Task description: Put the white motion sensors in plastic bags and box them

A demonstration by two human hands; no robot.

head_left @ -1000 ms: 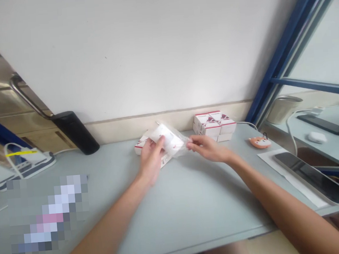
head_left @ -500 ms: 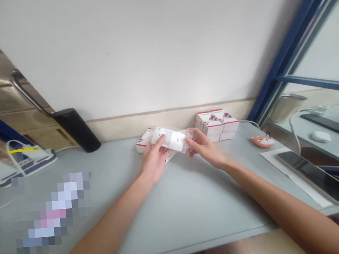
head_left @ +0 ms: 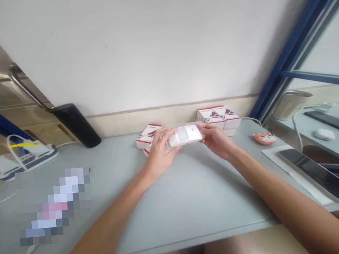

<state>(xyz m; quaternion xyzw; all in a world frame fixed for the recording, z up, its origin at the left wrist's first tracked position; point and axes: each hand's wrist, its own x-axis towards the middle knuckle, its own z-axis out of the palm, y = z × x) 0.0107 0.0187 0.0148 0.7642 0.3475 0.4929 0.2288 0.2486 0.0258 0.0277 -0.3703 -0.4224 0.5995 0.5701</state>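
A white motion sensor (head_left: 184,135) with a pale window and a small red mark is held above the desk in a clear plastic bag. My left hand (head_left: 161,153) is closed on its left end, thumb below and fingers over the top. At the other end, my right hand (head_left: 217,141) pinches the right side between thumb and fingers. White boxes with red edges (head_left: 149,135) lie just behind my left hand, partly hidden by it. Beyond my right hand stands a group of similar white boxes (head_left: 211,116).
On the right are an orange animal-shaped case (head_left: 264,138), a white sheet (head_left: 296,177) and a phone (head_left: 320,174). A black cylinder (head_left: 77,125) stands back left, near a power strip (head_left: 28,161). A blurred-out item (head_left: 55,206) with a cable lies front left. A wall (head_left: 157,45) closes the back.
The sensor has moved right and turned, from slanting down to the right to nearly level. My left hand has shifted its grip to the left end. More of the left boxes shows.
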